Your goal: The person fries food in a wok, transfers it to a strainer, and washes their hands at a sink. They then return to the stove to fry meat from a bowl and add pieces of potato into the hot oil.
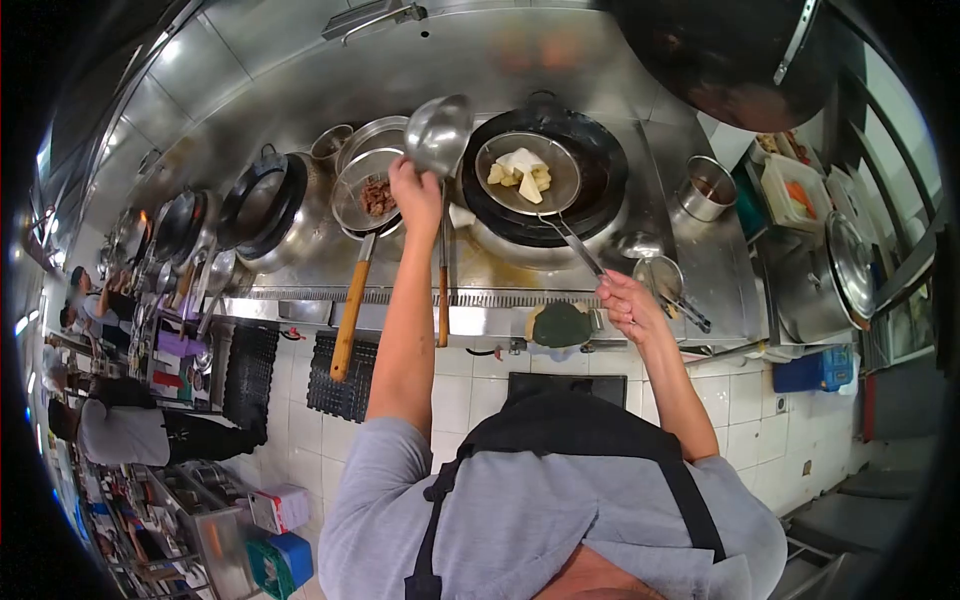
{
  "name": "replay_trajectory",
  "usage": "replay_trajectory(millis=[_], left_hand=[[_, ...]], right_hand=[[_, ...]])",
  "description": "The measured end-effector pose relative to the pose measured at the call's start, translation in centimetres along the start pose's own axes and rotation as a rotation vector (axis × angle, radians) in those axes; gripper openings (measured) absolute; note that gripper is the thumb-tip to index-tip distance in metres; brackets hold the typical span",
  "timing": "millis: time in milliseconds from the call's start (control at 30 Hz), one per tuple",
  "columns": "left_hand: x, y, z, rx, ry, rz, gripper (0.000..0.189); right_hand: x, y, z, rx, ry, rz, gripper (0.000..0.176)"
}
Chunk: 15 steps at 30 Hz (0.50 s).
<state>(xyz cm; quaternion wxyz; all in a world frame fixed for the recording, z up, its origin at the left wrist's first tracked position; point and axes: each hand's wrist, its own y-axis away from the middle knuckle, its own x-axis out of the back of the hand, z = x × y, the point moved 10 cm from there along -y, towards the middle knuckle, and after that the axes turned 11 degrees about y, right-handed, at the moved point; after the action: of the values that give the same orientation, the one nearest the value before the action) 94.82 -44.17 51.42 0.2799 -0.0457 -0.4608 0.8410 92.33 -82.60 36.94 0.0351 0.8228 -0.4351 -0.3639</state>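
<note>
The right hand (628, 303) has its fingers clamped on the handle (582, 246) of a mesh strainer (562, 165), which is at about 11 o'clock from it, over a black wok (605, 160), with pale chunks (535, 185) in it. Left hand (415, 198) is right by a steel ladle (440, 135), bowl at its 1 o'clock; honestly can't tell if those fingers are gripping. Second strainer (350, 190) with brown bits (378, 197) is at that hand's 9 o'clock.

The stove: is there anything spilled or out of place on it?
Perhaps: a yellow-brown patch marks the stove near the wok under the strainer. It breaks the grey steel and resembles spilled liquid, but may be an old stain.
</note>
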Motion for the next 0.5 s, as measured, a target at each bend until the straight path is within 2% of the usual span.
replay_trajectory(millis=[67, 133, 200, 233, 333, 433, 500], left_hand=[[1.8, 3.5, -1.0, 0.004, -0.050, 0.048, 0.011], [2.7, 8.6, -2.7, 0.577, 0.352, -0.002, 0.011], [4.3, 13.1, -1.5, 0.595, 0.430, -0.091, 0.013], [5.0, 16.3, -1.7, 0.714, 0.474, -0.142, 0.011], [8.0, 24.5, 0.1, 1.065, 0.516, -0.261, 0.012], [10.6, 31.8, 0.8, 1.263, 0.626, -0.297, 0.016], [12.1, 35.1, 1.1, 1.370, 0.649, -0.343, 0.018]], right_hand=[[1.7, -1.0, -0.5, 0.063, 0.123, 0.049, 0.003], [3.2, -2.0, -1.3, 0.117, 0.289, 0.119, 0.003], [4.0, -2.6, -2.1, 0.160, 0.496, 0.207, 0.005], [4.1, -2.7, -2.4, 0.163, 0.496, 0.251, 0.010], [4.9, -3.6, -2.4, 0.189, 0.547, 0.312, 0.009], [5.0, -5.2, -2.6, 0.194, 0.647, 0.358, 0.012], [5.1, -6.6, -3.2, 0.204, 0.762, 0.428, 0.022]])
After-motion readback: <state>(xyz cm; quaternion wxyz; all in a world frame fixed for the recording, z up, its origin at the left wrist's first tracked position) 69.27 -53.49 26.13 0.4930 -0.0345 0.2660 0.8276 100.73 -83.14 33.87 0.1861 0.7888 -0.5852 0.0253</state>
